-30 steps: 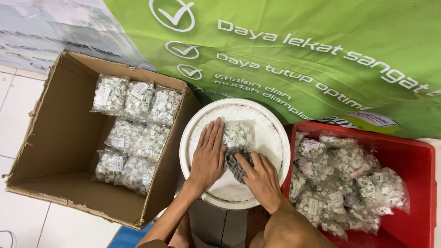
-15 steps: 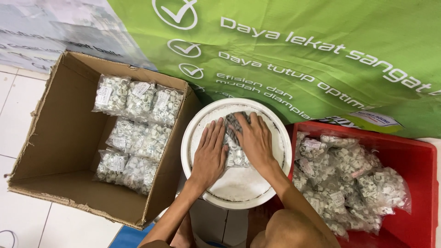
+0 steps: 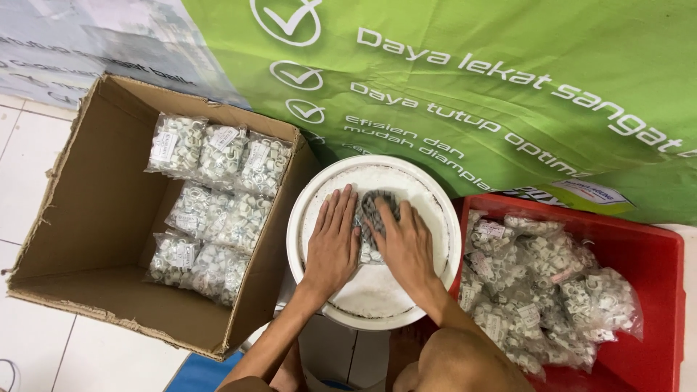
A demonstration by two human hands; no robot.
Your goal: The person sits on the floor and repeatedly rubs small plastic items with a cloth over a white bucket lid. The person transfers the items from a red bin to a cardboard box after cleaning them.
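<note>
Head view: left hand (image 3: 332, 247) and right hand (image 3: 406, 247) are lying open, palms flat, pressing a clear plastic bag of small white clips (image 3: 372, 218) onto the round white bucket lid (image 3: 435, 218), near its far edge.

Likely small packing workshop; tiled floor (image 3: 29, 174), cardboard box (image 3: 87, 239), red crate (image 3: 653, 254)

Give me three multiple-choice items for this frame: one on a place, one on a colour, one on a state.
1. Where does the small bag of clips lie?
A. in the cardboard box
B. on the white bucket lid
C. on the floor tiles

2. What colour is the crate?
A. red
B. blue
C. black

3. How are the hands?
A. raised in the air
B. both pressed flat
C. one in the crate

Answers: B, the bag sits on the white bucket lid. A, its walls are red. B, the left hand and right hand lie palm down over the bag.
</note>
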